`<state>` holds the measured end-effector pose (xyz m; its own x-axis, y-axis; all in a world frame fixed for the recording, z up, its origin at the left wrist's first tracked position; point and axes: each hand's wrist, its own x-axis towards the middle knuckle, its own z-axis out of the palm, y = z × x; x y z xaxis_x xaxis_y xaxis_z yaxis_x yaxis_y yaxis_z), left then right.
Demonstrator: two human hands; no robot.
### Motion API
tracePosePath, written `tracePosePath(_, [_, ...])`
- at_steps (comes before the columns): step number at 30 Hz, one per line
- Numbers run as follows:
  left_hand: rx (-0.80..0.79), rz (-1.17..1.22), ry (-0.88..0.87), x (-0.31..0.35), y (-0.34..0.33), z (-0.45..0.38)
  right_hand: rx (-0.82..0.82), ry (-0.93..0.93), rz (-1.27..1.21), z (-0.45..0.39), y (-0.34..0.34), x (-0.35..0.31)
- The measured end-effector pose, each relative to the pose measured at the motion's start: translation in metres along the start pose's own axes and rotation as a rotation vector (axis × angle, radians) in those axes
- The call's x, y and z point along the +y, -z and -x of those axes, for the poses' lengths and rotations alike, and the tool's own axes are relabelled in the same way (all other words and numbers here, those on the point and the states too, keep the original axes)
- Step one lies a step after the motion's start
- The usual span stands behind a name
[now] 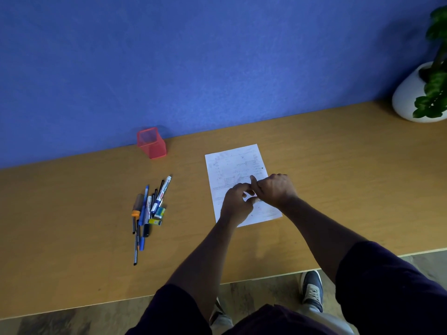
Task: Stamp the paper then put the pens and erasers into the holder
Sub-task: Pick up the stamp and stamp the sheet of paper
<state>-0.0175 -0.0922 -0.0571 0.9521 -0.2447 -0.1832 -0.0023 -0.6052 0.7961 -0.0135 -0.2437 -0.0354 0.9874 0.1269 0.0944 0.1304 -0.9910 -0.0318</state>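
A white printed paper [235,165] lies on the wooden table [326,153]. My left hand [235,204] and my right hand [275,188] meet over its lower half, fingers curled and pinched together on a small pale object [256,200], apparently the stamp, which is mostly hidden by the fingers. To the left lies a loose pile of pens and markers [147,209], with two small erasers [159,212] at its right edge. A red mesh holder [152,143] stands upright at the back against the wall, with nothing visible in it.
A blue wall [193,56] runs along the table's far edge. A white pot with a green plant [416,93] stands at the far right. The table's near edge [242,281] is close to my body, with my shoes and the floor below it.
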Motion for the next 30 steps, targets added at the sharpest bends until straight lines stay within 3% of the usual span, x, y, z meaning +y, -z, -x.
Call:
tracePosePath(7, [-0.019,-0.131,0.033,-0.019,0.001,0.01,-0.033,-0.022,-0.068,0.009,-0.008,0.01])
tracePosePath(13, [-0.028,-0.04,0.011,-0.012,-0.007,0.012,-0.09,0.016,-0.101,0.009,-0.011,0.015])
tracePosePath(22, [-0.096,-0.116,-0.097,-0.006,-0.014,0.005,-0.153,0.053,0.002,0.02,-0.017,0.015])
tracePosePath(30, [-0.153,-0.126,-0.075,-0.019,-0.016,0.005,-0.192,0.125,0.078,0.033,-0.024,0.011])
